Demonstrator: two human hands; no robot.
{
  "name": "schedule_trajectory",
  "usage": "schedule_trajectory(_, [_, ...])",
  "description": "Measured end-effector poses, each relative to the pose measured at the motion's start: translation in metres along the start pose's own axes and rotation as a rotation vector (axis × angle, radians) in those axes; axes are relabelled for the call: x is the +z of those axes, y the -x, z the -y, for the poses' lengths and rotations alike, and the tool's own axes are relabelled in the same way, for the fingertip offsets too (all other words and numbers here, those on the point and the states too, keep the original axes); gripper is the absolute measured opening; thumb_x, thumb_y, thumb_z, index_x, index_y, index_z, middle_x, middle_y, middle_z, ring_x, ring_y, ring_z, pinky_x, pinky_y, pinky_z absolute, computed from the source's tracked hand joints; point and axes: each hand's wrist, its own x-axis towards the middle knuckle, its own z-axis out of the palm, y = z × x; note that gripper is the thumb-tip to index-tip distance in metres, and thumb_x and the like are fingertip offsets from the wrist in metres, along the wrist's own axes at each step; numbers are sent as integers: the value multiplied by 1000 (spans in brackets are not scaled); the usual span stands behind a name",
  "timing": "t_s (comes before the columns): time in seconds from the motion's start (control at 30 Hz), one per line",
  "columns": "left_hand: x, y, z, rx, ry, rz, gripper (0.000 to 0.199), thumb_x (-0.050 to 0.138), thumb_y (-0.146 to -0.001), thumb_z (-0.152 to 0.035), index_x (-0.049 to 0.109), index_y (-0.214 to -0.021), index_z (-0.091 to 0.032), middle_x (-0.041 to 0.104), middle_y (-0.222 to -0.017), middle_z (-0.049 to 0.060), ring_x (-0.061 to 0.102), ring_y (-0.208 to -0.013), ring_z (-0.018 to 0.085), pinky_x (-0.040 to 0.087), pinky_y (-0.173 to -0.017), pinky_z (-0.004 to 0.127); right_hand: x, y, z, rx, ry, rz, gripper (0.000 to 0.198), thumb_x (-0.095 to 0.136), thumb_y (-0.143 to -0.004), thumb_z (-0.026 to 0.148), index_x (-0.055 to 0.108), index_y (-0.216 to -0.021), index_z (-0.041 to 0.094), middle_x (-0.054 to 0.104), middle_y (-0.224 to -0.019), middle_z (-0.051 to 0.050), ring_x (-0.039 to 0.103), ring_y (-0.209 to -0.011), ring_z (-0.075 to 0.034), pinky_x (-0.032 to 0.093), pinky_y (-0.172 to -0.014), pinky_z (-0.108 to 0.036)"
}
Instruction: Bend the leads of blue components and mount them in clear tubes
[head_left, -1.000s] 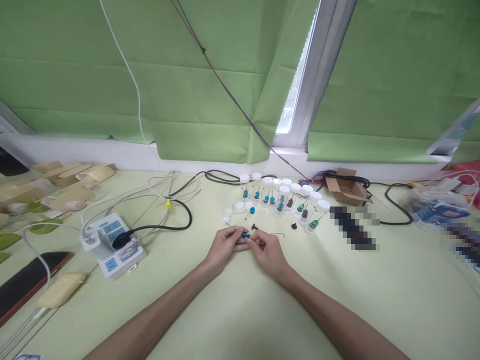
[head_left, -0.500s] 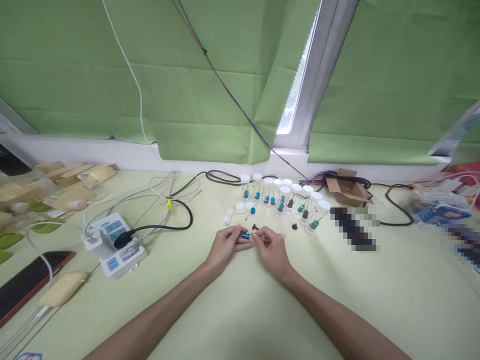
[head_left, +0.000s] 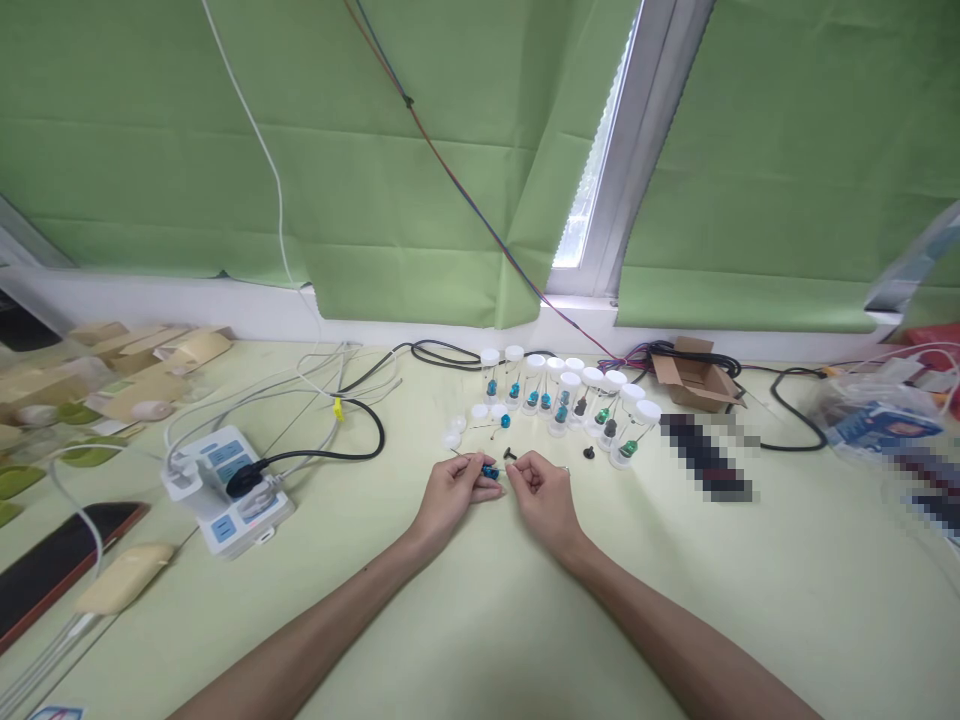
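Note:
My left hand [head_left: 452, 495] is closed in a pinch on a small shiny blue piece [head_left: 490, 472]. A thin wire-like stem sticks out behind the fingers on its left. Just to the right, my right hand [head_left: 547, 505] has its thumb and forefinger pressed together at the piece's end; what lies between them is too small to make out. A short thin end shows past its knuckles. Beyond the hands lie a small black part [head_left: 510, 454], another black part [head_left: 589, 453] and a loose blue bead-like piece [head_left: 505, 420] near thin wires.
Several clear vials with white caps [head_left: 570, 382] stand behind the hands, holding blue, green and dark pieces. Loose white caps [head_left: 451, 438] lie left of them. A power strip [head_left: 236, 490] with cables sits at left, near a phone [head_left: 60, 565]. An open cardboard box [head_left: 694, 385] is back right.
My right hand's fingertips have shifted very slightly, and the blue piece looks a little turned between the left fingers. Everything else stays in place.

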Motion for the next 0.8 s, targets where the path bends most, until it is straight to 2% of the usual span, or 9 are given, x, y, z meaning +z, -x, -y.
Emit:
schedule_trajectory(0.27, [0,0,3,48,-28,14,40,65,-81,-45,65,-94,-7,71,-66,8,72,-66,20,61,-77,35,0,1,0,-52,41,-2,24,53,-86,31,51,-66,18,36,-49,7,32,-46,-9,28,-49,-22])
schedule_trajectory(0.63, [1,0,4,101,-49,12,37,67,-79,-43,68,-92,-8,68,-71,6,69,-65,18,61,-72,34,1,1,-2,-123,115,-15,24,52,-86,29,48,-64,18,35,-49,8,32,-45,-8,29,-49,-21])
schedule_trajectory(0.8, [0,-1,4,113,-99,10,38,66,-79,-44,69,-91,-8,69,-69,7,68,-60,17,59,-67,30,1,1,-1,-114,102,2,24,53,-85,29,49,-64,18,36,-49,8,32,-45,-8,29,-49,-21])
